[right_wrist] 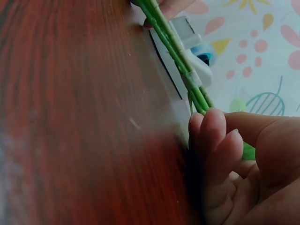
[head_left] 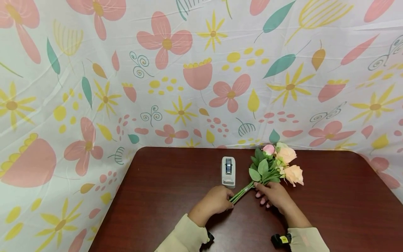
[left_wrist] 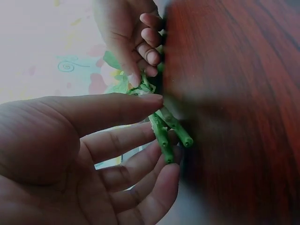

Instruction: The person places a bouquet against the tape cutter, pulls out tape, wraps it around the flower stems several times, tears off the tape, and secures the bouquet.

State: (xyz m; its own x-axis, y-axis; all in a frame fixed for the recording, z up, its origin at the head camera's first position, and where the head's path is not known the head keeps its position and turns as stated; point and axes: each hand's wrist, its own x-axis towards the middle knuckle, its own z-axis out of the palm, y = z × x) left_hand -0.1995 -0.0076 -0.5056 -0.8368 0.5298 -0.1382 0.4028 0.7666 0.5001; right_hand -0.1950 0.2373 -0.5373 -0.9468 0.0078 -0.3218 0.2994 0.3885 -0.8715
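Observation:
A bouquet of artificial-looking flowers (head_left: 294,174) lies slantwise over the table, with peach blooms, a pink bud and green leaves at its upper right. My left hand (head_left: 215,199) pinches the lower stems between thumb and fingers; in the left wrist view the cut stem ends (left_wrist: 165,145) stick out past the fingertips. Just below the leaves, my right hand (head_left: 274,196) holds the stems with thumb and curled fingers. A band of clear tape (right_wrist: 192,79) wraps the stems between the hands, seen in the right wrist view.
A white tape dispenser (head_left: 228,176) stands on the dark red wooden table (head_left: 176,182), just beyond my left hand. Behind the table and along its left side hangs a floral-print cloth (head_left: 201,115). The bouquet's blooms reach near the table's back edge.

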